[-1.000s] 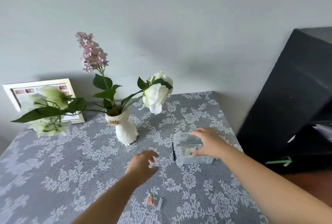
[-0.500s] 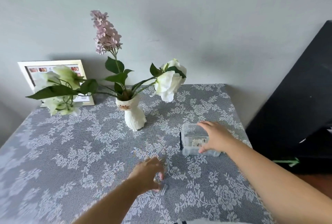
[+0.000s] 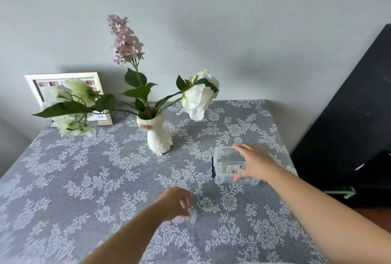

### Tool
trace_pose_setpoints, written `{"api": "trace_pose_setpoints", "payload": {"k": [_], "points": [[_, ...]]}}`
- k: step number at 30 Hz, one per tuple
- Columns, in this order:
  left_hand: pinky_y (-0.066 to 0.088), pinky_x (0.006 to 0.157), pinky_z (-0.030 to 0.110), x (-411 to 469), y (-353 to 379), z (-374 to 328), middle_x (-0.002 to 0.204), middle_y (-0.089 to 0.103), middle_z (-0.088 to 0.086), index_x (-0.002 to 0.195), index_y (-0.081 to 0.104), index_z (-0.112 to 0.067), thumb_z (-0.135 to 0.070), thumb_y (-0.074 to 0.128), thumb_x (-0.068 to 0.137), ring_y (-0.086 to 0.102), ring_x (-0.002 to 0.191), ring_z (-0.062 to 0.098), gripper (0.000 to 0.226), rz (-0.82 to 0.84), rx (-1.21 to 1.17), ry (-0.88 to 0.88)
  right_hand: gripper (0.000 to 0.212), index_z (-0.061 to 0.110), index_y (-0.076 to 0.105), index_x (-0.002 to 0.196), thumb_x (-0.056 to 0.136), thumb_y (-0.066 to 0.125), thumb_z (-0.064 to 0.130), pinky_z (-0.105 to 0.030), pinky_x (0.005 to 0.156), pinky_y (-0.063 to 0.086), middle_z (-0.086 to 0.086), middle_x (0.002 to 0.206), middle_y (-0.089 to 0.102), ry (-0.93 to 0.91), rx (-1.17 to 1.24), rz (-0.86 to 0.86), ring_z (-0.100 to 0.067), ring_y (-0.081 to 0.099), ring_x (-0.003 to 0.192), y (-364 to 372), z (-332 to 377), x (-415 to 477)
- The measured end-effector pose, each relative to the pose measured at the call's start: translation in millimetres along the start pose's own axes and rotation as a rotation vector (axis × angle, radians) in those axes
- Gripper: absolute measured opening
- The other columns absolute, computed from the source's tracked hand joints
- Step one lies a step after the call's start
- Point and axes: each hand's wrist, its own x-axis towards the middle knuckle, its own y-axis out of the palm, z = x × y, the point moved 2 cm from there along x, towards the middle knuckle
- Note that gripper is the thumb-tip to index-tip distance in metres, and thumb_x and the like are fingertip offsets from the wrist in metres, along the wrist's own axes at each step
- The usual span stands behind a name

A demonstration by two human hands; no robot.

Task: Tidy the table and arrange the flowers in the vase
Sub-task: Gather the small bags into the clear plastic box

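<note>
A white cat-shaped vase [image 3: 157,134] stands mid-table and holds a pink lilac stem [image 3: 125,39], a white rose [image 3: 197,98] leaning right and pale green-white flowers [image 3: 72,103] drooping left. A clear plastic box [image 3: 227,165] with small white pieces inside sits at the right of the table. My right hand [image 3: 255,162] rests on it, fingers around its right side. Near the front, my left hand [image 3: 176,203] is closed on a small clear packet [image 3: 193,215] lying on the cloth.
A grey lace tablecloth [image 3: 84,179] covers the table. A white picture frame [image 3: 63,94] leans on the wall at the back left, partly behind the flowers. A black slanted panel [image 3: 349,126] stands just off the table's right edge.
My left hand came back toward me from the table's middle and closed on the small packet. My right hand stayed on the clear box. The camera view shifted.
</note>
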Motion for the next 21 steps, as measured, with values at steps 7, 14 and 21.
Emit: {"api": "trace_pose_setpoints", "payload": {"k": [7, 14, 21], "points": [[0.053, 0.071, 0.016, 24.0, -53.3, -37.7, 0.079, 0.067, -0.010, 0.076, 0.068, -0.022, -0.018, 0.074, 0.073, 0.066, 0.077, 0.005, 0.008, -0.099, -0.100, 0.019, 0.112, 0.028, 0.011, 0.146, 0.056, 0.073, 0.055, -0.036, 0.111, 0.007, 0.006, 0.154, 0.016, -0.011, 0.064, -0.043, -0.017, 0.016, 0.140, 2.3, -1.3, -8.4], [0.053, 0.070, 0.017, 66.1, -78.6, -109.9, 0.083, 0.069, -0.003, 0.081, 0.067, -0.018, -0.018, 0.069, 0.079, 0.065, 0.076, 0.007, 0.003, -0.161, -0.078, 0.122, 0.112, 0.024, 0.014, 0.146, 0.058, 0.081, 0.039, -0.037, 0.110, 0.021, 0.003, 0.151, 0.025, 0.081, 0.224, -0.029, -0.021, 0.027, 0.136, -9.6, -18.3, -21.2], [0.053, 0.067, 0.017, 100.7, -55.5, -148.2, 0.087, 0.071, 0.003, 0.086, 0.069, -0.012, -0.013, 0.065, 0.082, 0.067, 0.074, 0.009, 0.006, -0.160, 0.018, 0.127, 0.108, 0.021, 0.018, 0.145, 0.058, 0.081, 0.038, -0.040, 0.105, 0.037, 0.004, 0.148, 0.031, 0.088, 0.195, -0.006, -0.019, 0.039, 0.128, -11.8, -21.1, -21.6]]}}
